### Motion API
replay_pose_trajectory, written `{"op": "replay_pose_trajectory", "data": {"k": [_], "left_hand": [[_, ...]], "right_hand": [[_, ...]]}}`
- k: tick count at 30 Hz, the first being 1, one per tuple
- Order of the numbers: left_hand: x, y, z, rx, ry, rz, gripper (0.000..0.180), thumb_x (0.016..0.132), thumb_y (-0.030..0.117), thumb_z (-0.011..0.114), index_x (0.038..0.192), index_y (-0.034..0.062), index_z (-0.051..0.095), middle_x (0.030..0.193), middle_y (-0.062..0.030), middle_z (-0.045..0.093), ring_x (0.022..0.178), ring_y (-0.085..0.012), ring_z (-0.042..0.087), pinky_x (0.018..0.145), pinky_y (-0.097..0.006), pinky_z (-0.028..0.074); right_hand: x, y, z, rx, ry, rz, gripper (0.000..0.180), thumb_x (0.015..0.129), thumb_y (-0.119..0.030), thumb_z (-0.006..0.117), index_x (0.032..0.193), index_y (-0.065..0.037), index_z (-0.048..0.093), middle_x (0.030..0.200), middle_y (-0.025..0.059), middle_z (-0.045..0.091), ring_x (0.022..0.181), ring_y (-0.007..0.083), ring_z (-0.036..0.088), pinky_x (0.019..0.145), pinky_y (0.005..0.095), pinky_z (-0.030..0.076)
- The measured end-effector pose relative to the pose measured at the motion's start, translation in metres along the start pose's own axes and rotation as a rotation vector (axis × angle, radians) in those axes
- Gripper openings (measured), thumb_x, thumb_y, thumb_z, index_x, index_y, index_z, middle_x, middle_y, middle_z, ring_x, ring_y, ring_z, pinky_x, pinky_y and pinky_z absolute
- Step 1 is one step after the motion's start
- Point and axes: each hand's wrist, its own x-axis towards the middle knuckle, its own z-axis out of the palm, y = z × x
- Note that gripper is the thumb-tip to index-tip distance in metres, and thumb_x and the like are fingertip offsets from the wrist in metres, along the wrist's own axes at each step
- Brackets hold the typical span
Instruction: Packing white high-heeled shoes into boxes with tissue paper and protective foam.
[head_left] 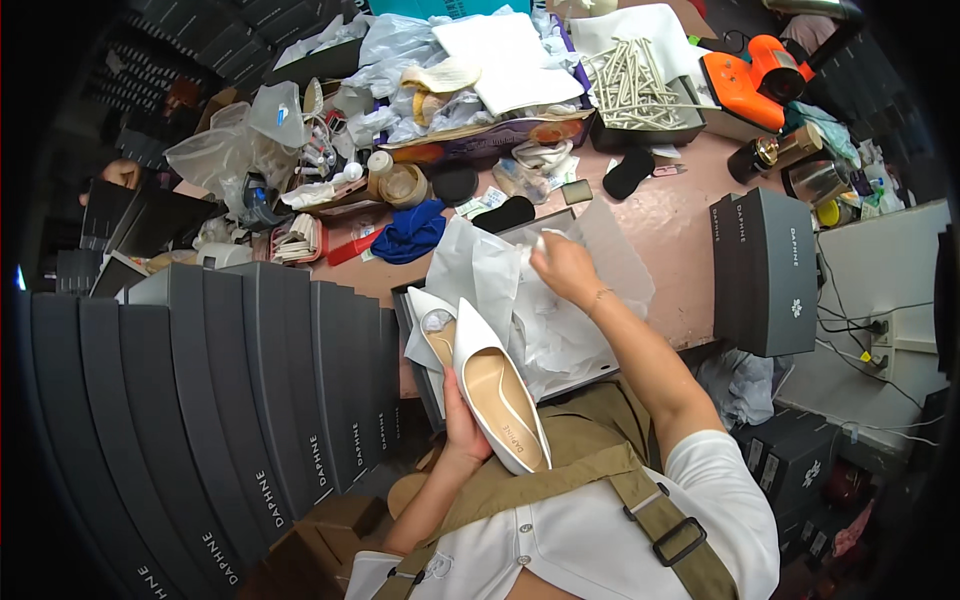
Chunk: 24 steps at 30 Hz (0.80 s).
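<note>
Head view: left hand (462,420) grasps a pair of white pointed shoes (490,375) from below, fingers curled around the heel end, thumb side toward the body. Shoes sit at about 6 o'clock of the open box (600,372), just over its near-left corner, one tucked behind the other. Long axis of the shoes runs from heel at 5 o'clock to toe at 11 o'clock, toes pointing away from the person and slightly left. Right hand (565,268) is at 1 o'clock from the shoes, near but not touching them, fingers pinched on a fold of white tissue paper (500,280) that lines the box. Tissue lies between the two hands, crumpled, part of it draped over the box's far wall. Left hand is the one on the shoes; right hand is nearer the paper and box interior. At 9 o'clock of the shoes, a row of grey shoe boxes (230,400) stands on edge, close by. At 3 o'clock, two more grey boxes (765,270) stand on the pink table (680,215), well apart from the hands. Far side at 12 o'clock: clutter of plastic bags (390,50), a blue cloth (410,235), a tape roll (405,185), an orange tool (750,80). Another person's hand (122,175) shows at 10 o'clock, far off.
</note>
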Motion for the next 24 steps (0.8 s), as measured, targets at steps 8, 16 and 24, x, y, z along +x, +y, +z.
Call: {"op": "replay_pose_trajectory", "data": {"k": [8,16,24], "left_hand": [[0.006,0.002,0.02,-0.009,-0.028,0.031,0.079,0.091,0.069,0.033,0.135,0.0044,0.044,0.129,-0.0148,0.055,0.118,-0.031,0.053,0.104,-0.045,0.04],[-0.01,0.005,0.008,0.113,-0.183,0.036,0.071,0.094,0.062,0.035,0.139,0.007,0.038,0.136,-0.0109,0.048,0.125,-0.025,0.046,0.106,-0.042,0.037],[-0.018,0.002,0.002,0.147,-0.186,0.079,0.071,0.094,0.063,0.035,0.138,0.0068,0.039,0.134,-0.0105,0.049,0.124,-0.0231,0.047,0.105,-0.039,0.038]], "right_hand": [[-0.092,-0.079,-0.08,0.958,-0.129,0.315,0.026,0.096,-0.02,0.045,0.106,-0.001,0.059,0.076,0.001,0.058,0.069,0.0083,0.058,0.056,0.0227,0.045],[-0.155,-0.135,-0.097,-0.02,-0.2,-0.449,0.028,0.079,-0.014,0.062,0.106,-0.008,0.065,0.111,0.0145,0.054,0.104,0.0311,0.052,0.082,0.0367,0.046],[-0.147,-0.17,-0.069,0.252,-0.223,-0.611,0.022,0.08,-0.009,0.063,0.098,0.0,0.054,0.104,0.016,0.054,0.09,0.0311,0.06,0.077,0.0384,0.049]]}}
